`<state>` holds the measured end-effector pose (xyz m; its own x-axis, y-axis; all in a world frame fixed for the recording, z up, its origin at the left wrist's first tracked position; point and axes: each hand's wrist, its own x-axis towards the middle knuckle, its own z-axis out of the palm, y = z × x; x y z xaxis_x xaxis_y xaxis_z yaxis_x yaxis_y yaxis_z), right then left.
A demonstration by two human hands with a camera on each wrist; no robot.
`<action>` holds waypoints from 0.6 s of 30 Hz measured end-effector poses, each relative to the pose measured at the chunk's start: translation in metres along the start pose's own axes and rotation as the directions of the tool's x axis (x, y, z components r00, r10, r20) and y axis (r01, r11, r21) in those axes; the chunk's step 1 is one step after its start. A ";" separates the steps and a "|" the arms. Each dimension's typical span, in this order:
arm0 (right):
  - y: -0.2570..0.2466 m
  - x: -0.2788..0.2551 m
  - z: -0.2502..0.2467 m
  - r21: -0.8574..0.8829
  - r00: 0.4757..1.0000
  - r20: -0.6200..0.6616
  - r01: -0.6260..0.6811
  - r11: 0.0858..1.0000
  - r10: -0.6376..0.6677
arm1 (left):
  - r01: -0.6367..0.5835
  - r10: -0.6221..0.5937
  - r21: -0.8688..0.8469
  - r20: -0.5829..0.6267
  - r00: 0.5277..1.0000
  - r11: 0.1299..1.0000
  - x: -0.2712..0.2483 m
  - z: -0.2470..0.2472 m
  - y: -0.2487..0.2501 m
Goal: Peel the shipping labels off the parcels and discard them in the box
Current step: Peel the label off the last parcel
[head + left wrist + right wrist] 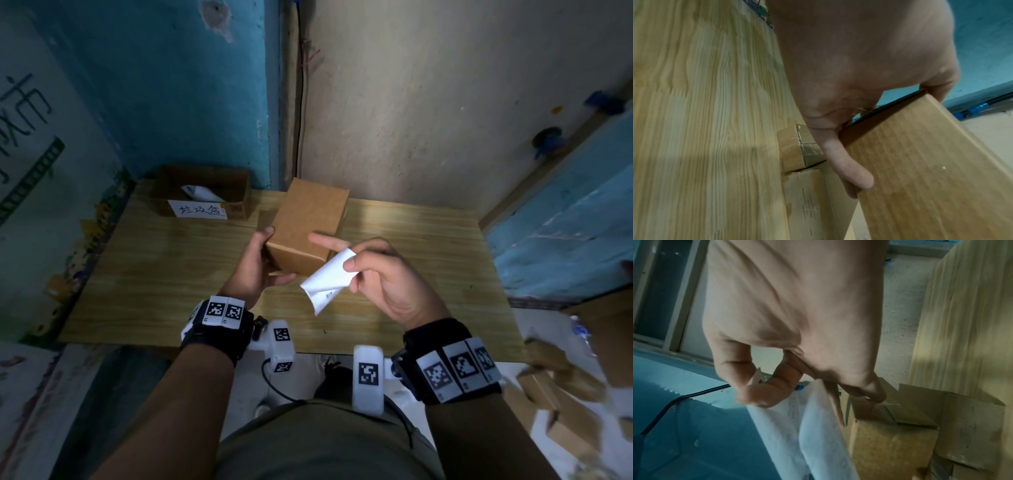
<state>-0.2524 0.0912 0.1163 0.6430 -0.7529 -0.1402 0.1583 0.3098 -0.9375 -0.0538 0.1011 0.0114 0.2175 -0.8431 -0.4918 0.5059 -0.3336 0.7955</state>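
A: From the head view, what do the hands hold?
B: The left hand (255, 265) grips the near end of a plain brown parcel (308, 228) held above the desk (164, 274). The right hand (383, 277) pinches a peeled white label (327, 282), curled, just beside the parcel (its index finger points out straight). The open box (202, 192) sits at the desk's far left, a crumpled label inside.

A: And the left wrist view?
B: Fingers (846, 164) curl along the parcel's (931, 170) edge; other cartons (799, 149) lie beyond.

A: The right wrist?
B: Thumb and fingers (748, 382) pinch the label (812, 434), which hangs down beside the parcel (892, 444).
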 end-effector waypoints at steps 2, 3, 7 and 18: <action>-0.002 -0.001 -0.001 0.019 0.999 0.051 0.018 1.000 -0.019 | 0.013 -0.013 -0.010 -0.001 1.000 1.000 0.001 0.000 -0.001; -0.002 -0.001 -0.003 0.030 0.997 0.069 0.024 0.999 -0.026 | 0.017 -0.017 -0.014 0.000 1.000 1.000 0.003 0.000 -0.002; 0.003 0.004 -0.008 0.032 0.999 0.048 0.018 0.999 -0.019 | 0.035 -0.035 -0.020 0.014 0.999 0.999 0.008 0.000 -0.008; 0.015 0.018 -0.035 -0.002 0.997 -0.066 -0.044 0.999 0.044 | 0.142 -0.146 0.057 0.065 0.987 0.988 0.017 0.024 -0.010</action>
<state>-0.2644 0.0619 0.0882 0.5983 -0.7754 -0.2020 0.1280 0.3413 -0.9312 -0.0755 0.0800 0.0037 0.0869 -0.8111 -0.5784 0.4831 -0.4734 0.7365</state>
